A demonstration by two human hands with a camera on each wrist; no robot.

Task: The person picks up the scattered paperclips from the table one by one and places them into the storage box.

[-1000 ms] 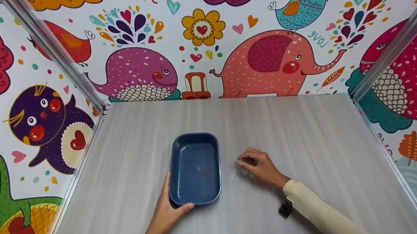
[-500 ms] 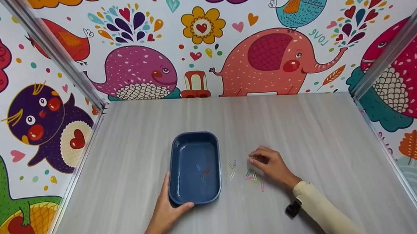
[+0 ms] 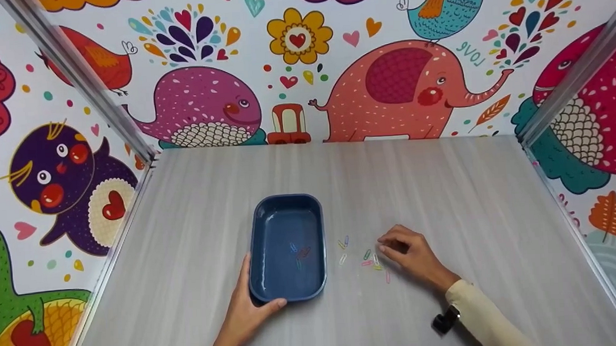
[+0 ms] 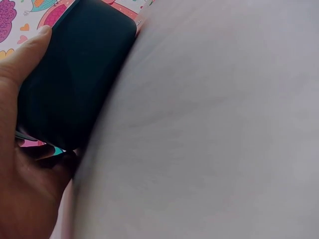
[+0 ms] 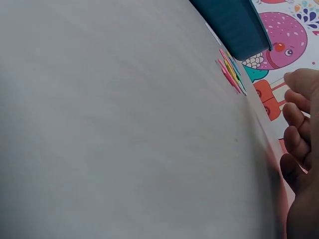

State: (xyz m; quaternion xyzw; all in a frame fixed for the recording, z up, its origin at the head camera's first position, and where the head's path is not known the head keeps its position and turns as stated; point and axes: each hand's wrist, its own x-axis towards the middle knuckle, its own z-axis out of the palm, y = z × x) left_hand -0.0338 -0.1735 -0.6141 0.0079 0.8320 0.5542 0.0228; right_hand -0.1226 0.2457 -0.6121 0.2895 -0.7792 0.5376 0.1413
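My left hand (image 3: 244,313) grips the near left corner of a dark blue tray (image 3: 276,225), its thumb at the near edge and the fingers along the left side. Inside lie several paper clips: blue (image 3: 293,248), red (image 3: 305,253) and green. To the tray's right, more paper clips are scattered on the table, among them a blue one (image 3: 346,240), a white one (image 3: 342,258), a green one (image 3: 367,254) and a pink one (image 3: 388,277). My right hand (image 3: 415,254) hovers just right of these, fingers loosely curled; the right wrist view shows nothing in the hand (image 5: 301,129).
A pale wood-grain table (image 3: 224,182) spreads around the tray. Cartoon-printed walls (image 3: 303,89) close it in at the back and sides, with metal posts (image 3: 571,69) at the corners. A small black device (image 3: 445,321) sits on the right wrist.
My right hand has drawn back to the right, from over the paper clips nearest the tray to beside the group, uncovering the clips on the table. The left hand and tray have stayed put.
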